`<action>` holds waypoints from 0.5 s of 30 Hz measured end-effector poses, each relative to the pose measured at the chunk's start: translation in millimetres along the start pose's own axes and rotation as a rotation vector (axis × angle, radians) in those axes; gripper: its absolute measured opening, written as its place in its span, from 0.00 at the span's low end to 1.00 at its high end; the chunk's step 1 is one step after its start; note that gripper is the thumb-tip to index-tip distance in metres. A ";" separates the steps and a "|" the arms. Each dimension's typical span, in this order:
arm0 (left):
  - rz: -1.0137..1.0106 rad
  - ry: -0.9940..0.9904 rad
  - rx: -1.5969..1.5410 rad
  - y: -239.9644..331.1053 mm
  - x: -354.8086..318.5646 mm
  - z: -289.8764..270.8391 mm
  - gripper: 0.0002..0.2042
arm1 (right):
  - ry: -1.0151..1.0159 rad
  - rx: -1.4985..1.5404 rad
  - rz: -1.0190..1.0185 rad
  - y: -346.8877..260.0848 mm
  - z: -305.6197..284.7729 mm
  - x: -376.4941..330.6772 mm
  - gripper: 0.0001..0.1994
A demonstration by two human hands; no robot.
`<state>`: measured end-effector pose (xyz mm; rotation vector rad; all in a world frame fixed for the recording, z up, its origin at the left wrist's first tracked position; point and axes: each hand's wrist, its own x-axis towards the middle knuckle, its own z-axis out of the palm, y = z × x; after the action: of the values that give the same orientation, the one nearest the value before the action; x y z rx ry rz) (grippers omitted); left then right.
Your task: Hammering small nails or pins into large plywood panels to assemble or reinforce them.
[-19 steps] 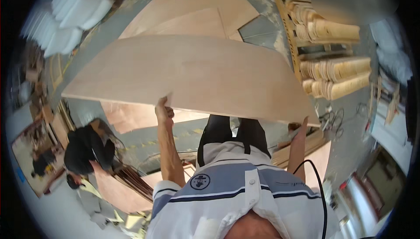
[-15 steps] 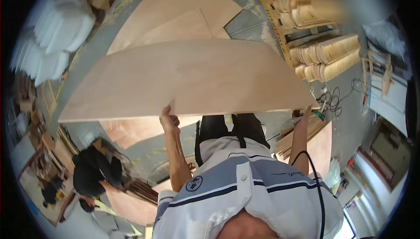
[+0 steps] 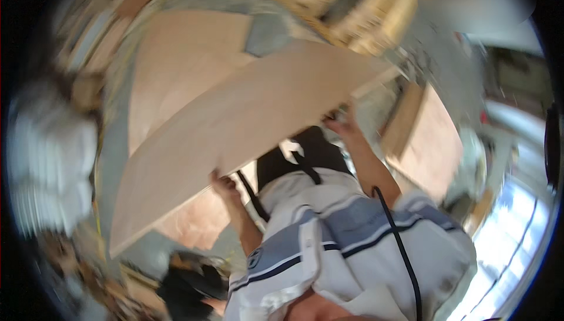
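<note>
A large thin plywood panel [image 3: 252,106] stretches slantwise in front of my body, its left end lower in the picture than its right. Its far edge is curved, its near edge straight. My left hand [image 3: 226,184] is closed on the near edge, thumb on top and fingers underneath. Further right along that edge, my right hand [image 3: 341,120] also grips the panel, its fingers partly smeared by motion. Below the panel, a flat plywood sheet [image 3: 182,62] lies partly covered by it.
A pallet [image 3: 288,3] with stacked curved wooden pieces [image 3: 376,21] stands at the far right. White stacked material [image 3: 56,168] is at the left. A person in dark clothing [image 3: 191,288] is at the lower left. A pale board [image 3: 432,144] lies to the right.
My body and view have turned right. The panel, level before, now slants with its right end raised in the picture. My right hand has shifted inward along the edge; both hands still hold it.
</note>
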<state>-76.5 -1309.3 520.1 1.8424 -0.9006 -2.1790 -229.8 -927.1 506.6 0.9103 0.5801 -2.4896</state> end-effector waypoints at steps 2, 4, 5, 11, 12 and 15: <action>0.037 0.023 0.012 12.8 11.8 -21.3 0.12 | 0.167 -0.483 -0.234 43.5 84.0 -24.2 0.28; -0.093 0.162 0.074 48.7 -15.0 21.8 0.19 | 0.425 -0.249 -0.199 61.0 55.8 43.4 0.29; -0.051 0.140 0.077 58.6 -17.1 5.0 0.20 | 0.517 -0.313 -0.147 72.1 128.2 12.3 0.26; 0.021 -0.040 -0.065 80.8 -29.1 -2.6 0.25 | 0.629 -0.445 -0.071 56.5 141.3 29.3 0.11; 0.047 0.035 -0.062 86.6 -29.6 -14.2 0.33 | 0.634 -0.431 -0.087 49.1 137.2 28.5 0.11; 0.102 0.045 -0.045 109.6 -0.2 -50.5 0.30 | 0.715 -0.376 -0.078 47.3 122.1 32.0 0.12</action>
<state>-57.6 -1415.2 574.8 1.7776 -0.9083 -2.0719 -288.5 -1036.5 559.1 1.6282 1.2713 -1.9536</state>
